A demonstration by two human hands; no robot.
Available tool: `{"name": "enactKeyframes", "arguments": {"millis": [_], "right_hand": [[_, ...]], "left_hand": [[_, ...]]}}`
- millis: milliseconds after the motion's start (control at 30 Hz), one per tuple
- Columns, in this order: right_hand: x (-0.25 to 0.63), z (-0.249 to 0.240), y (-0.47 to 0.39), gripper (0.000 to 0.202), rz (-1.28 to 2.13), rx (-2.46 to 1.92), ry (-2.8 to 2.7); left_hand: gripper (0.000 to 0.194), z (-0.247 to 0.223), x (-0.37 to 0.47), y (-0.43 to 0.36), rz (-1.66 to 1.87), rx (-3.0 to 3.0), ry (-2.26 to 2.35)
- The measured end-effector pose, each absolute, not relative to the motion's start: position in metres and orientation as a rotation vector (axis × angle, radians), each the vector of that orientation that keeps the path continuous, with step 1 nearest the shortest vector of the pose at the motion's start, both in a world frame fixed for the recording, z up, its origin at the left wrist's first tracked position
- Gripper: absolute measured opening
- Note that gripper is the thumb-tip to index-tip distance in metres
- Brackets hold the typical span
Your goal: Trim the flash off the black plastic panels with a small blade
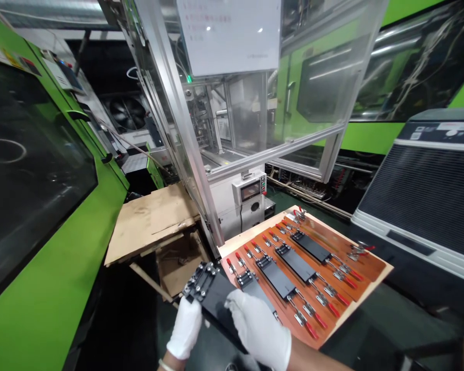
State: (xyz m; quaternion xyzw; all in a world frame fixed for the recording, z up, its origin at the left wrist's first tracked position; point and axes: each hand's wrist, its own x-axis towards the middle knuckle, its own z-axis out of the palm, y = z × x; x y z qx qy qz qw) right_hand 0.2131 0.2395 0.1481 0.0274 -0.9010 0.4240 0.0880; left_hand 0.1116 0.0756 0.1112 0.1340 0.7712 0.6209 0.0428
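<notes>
Both my hands wear white gloves and hold a flat black plastic part (212, 296) at the bottom centre. My left hand (185, 328) grips its near left edge. My right hand (260, 330) lies over its right side. The part's far end carries a ribbed bracket with small screws. Just to the right lies an orange-brown fixture board (365, 268) with red-handled toggle clamps (334, 309). Three similar black parts (294, 263) sit clamped in its slots. The nearest slot, under my right hand, is mostly hidden.
A green moulding machine (42, 288) with a dark window fills the left. A clear-panelled enclosure on aluminium posts (185, 134) stands ahead, with a small control box (249, 191) below. Cardboard boxes (154, 221) sit left of the board. A grey louvred unit (425, 196) stands at the right.
</notes>
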Motion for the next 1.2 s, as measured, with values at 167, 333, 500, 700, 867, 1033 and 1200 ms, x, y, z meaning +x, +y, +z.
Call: {"name": "enactKeyframes", "arguments": {"millis": [167, 333, 500, 700, 867, 1033, 1200], "right_hand": [[0.197, 0.146, 0.250, 0.028, 1.412, 0.042, -2.646], [0.193, 0.146, 0.251, 0.028, 1.446, 0.106, -2.642], [0.193, 0.151, 0.254, 0.027, 1.442, 0.131, -2.619], [0.204, 0.162, 0.236, 0.022, 1.428, 0.107, -2.717], [0.210, 0.164, 0.229, 0.022, 1.361, 0.186, -2.798], [0.206, 0.162, 0.234, 0.027, 1.493, 0.026, -2.634], [0.208, 0.166, 0.235, 0.023, 1.378, 0.174, -2.763]], "left_hand": [[0.038, 0.104, 0.102, 0.058, 1.887, 0.659, 2.441], [0.040, 0.103, 0.104, 0.051, 1.828, 0.695, 2.472], [0.040, 0.100, 0.104, 0.044, 1.825, 0.699, 2.573], [0.036, 0.100, 0.100, 0.041, 1.828, 0.583, 2.566], [0.038, 0.097, 0.099, 0.044, 1.893, 0.480, 2.607], [0.037, 0.104, 0.099, 0.047, 1.930, 0.661, 2.516], [0.037, 0.101, 0.096, 0.045, 1.846, 0.574, 2.663]]}}
